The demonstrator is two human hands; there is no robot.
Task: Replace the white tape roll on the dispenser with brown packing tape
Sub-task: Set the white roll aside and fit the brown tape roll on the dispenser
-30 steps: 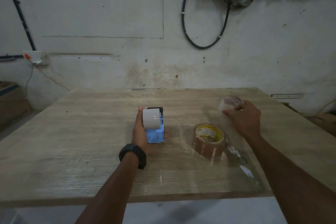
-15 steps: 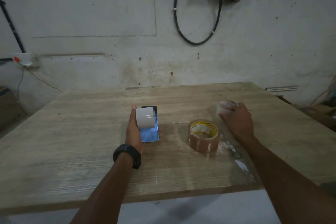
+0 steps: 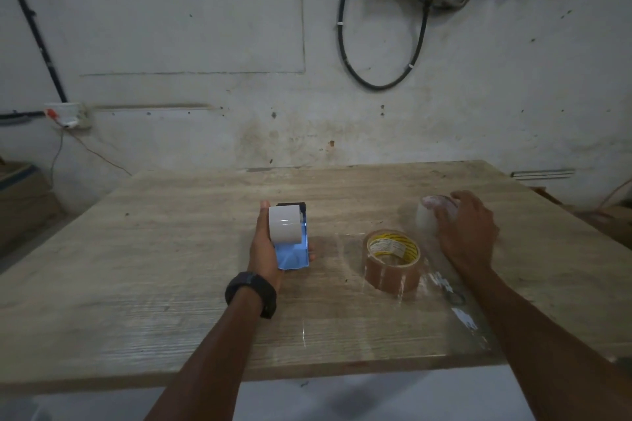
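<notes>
1. Left hand (image 3: 265,249) lies on the table (image 3: 136,284), the biggest thing in view, with fingers and thumb wrapped round the dispenser (image 3: 294,255) near the table's middle.
2. Right hand (image 3: 468,232) sits at 2 o'clock from the left, fingers curved over a pale roll (image 3: 424,217) and holding it. That spot is blurred, so I cannot tell how firm the hold is.
3. A clear sheet (image 3: 461,321) spreads from the middle toward 4 o'clock.
4. Brown roll (image 3: 390,275) lies flat on that sheet, core pointing up. It is at 3 o'clock from the left hand and 7 o'clock from the right, and nearer the right.
5. White roll (image 3: 284,224) is mounted on the dispenser's far end, at 12 o'clock from the left palm, its axis running 9 to 3.
6. Judgement: the white roll must come off first. The left hand steadies the dispenser, so the right would have to drop the pale roll and do the pulling. The brown roll then needs tipping on edge so its core matches that 9-to-3 axis.
</notes>
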